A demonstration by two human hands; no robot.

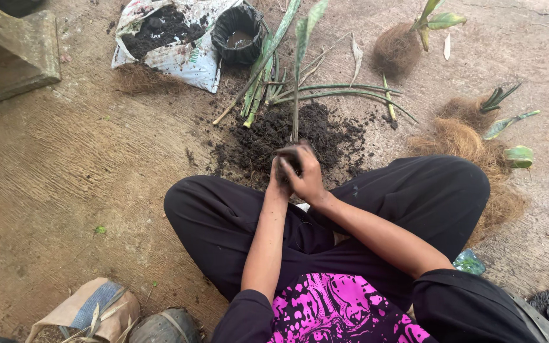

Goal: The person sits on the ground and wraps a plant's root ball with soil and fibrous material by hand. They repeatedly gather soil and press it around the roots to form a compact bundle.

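Observation:
I sit cross-legged on the ground. My left hand (279, 181) and my right hand (306, 174) are cupped together around a dark soil ball (289, 156) at the base of a long-leaved plant (298, 76), whose stem rises away from me. The hands are dirty with soil. Just beyond them lies a heap of dark soil (287, 133) on the ground, with several cut green stalks (325, 92) lying across its far side.
A white sack of soil (185, 54) and a small black pot (238, 35) lie at the back. Coconut fibre balls with plants (396, 47) and loose fibre (471, 146) sit to the right. A concrete block (14, 54) stands at far left; bags (90, 308) lie near my left knee.

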